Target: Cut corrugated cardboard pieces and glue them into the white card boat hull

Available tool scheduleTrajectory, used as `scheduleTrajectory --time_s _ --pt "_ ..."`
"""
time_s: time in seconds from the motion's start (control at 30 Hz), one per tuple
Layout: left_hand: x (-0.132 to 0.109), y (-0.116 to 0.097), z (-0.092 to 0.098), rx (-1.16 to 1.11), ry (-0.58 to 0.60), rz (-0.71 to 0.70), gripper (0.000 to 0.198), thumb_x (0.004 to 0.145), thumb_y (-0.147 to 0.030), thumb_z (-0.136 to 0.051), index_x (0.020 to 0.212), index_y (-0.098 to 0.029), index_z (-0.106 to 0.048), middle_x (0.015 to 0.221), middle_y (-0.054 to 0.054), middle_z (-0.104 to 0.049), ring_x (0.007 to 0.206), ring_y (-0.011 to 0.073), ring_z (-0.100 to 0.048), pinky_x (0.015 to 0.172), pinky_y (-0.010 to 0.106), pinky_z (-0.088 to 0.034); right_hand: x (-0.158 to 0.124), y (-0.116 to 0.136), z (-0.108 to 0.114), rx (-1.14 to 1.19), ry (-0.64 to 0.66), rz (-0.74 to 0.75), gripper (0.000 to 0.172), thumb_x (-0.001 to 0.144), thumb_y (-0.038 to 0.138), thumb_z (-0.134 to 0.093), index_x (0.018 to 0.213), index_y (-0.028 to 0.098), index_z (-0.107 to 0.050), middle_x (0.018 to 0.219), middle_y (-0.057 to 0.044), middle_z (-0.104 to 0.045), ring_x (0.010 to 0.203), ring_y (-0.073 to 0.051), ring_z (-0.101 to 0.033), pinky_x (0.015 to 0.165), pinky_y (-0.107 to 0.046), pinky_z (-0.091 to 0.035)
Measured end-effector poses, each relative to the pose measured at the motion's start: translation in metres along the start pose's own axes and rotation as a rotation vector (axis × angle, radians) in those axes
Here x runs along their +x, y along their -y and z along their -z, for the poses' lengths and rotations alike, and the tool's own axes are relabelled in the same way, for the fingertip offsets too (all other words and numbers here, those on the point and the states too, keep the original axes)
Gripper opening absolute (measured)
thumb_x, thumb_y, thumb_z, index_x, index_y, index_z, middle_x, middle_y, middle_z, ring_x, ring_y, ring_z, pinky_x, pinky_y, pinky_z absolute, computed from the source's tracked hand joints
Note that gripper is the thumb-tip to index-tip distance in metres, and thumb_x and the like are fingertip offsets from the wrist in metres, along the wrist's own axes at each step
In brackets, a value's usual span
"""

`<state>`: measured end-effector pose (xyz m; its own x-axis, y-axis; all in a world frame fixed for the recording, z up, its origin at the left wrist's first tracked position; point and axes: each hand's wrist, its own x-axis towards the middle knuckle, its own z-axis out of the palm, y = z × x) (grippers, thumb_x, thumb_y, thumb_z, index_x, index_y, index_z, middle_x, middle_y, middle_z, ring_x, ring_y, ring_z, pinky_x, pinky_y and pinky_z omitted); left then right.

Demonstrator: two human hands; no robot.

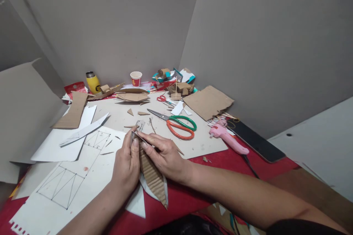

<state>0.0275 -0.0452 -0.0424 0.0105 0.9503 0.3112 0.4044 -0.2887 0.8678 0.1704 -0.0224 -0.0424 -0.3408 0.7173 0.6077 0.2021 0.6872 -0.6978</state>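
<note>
White paper, ruled in dark lines with triangles, makes the sheet (62, 189) at the left, and a brown strip (73, 112) lies beyond it on more paper. Behind these, to the right, stands a yellow bottle (93, 83). Next comes the left hand (125, 165), its thumb and curled fingers pinching the upper end of a corrugated cardboard piece (153, 178). A red-and-white cup (136, 79) stands upright well beyond. The piece slants down between the hands, its pointed end toward the person, with white edging below. The right hand (164, 156), thumb and forefinger together, pinches near that same upper end. Further right lie scissors (180, 126) with green and orange handles, a cardboard panel (209, 102), a pink glue gun (228, 137) and a dark phone (256, 139).
</note>
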Motion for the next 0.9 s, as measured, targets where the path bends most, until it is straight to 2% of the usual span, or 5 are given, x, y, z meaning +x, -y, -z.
scheduleTrajectory --time_s 0.1,0.27,0.57,0.77,0.9 --pt "-0.0002 0.0000 -0.0009 -0.006 -0.043 -0.023 0.039 0.097 -0.033 -0.038 0.133 -0.022 -0.046 0.133 0.007 -0.057 0.124 0.0174 -0.051 0.107 0.035 -0.037 -0.0001 0.0018 0.0007 -0.006 0.000 0.002 0.036 0.094 0.020 -0.046 0.128 0.015 -0.057 0.104 -0.013 -0.069 0.096 -0.020 -0.065 0.085 -0.035 -0.054" --pt "-0.0013 0.0032 -0.0021 -0.054 0.007 -0.028 0.041 0.097 -0.032 -0.038 0.135 -0.021 -0.046 0.140 0.007 -0.052 0.131 0.0174 -0.045 0.111 0.036 -0.032 -0.0006 0.0037 0.0013 0.070 0.025 -0.008 0.041 0.094 0.016 -0.044 0.134 0.021 -0.051 0.125 -0.009 -0.062 0.115 -0.017 -0.059 0.100 -0.036 -0.047" --pt "0.0021 -0.0026 0.0040 -0.140 0.116 0.035 0.044 0.097 -0.038 -0.034 0.137 -0.024 -0.046 0.144 0.006 -0.048 0.137 0.0204 -0.035 0.114 0.042 -0.026 -0.0016 0.0014 0.0016 0.102 0.023 -0.044 0.039 0.093 0.016 -0.046 0.130 0.023 -0.055 0.122 -0.008 -0.065 0.112 -0.018 -0.061 0.098 -0.038 -0.049" --pt "-0.0002 -0.0010 0.0051 -0.081 0.012 0.050 0.043 0.089 -0.036 -0.054 0.130 -0.021 -0.052 0.132 0.007 -0.060 0.118 0.0241 -0.057 0.099 0.039 -0.047 0.0006 -0.0035 0.0039 0.121 -0.008 -0.156 0.039 0.093 0.020 -0.048 0.131 0.020 -0.053 0.131 -0.008 -0.059 0.121 -0.019 -0.055 0.105 -0.040 -0.043" --pt "-0.0013 0.0009 0.0032 0.037 0.002 -0.071 0.037 0.092 -0.029 -0.049 0.126 -0.018 -0.058 0.126 0.008 -0.064 0.111 0.0222 -0.062 0.098 0.037 -0.048 0.0024 -0.0037 0.0042 0.062 -0.013 -0.238 0.034 0.090 0.020 -0.050 0.124 0.016 -0.056 0.108 -0.009 -0.069 0.105 -0.020 -0.063 0.095 -0.036 -0.050"
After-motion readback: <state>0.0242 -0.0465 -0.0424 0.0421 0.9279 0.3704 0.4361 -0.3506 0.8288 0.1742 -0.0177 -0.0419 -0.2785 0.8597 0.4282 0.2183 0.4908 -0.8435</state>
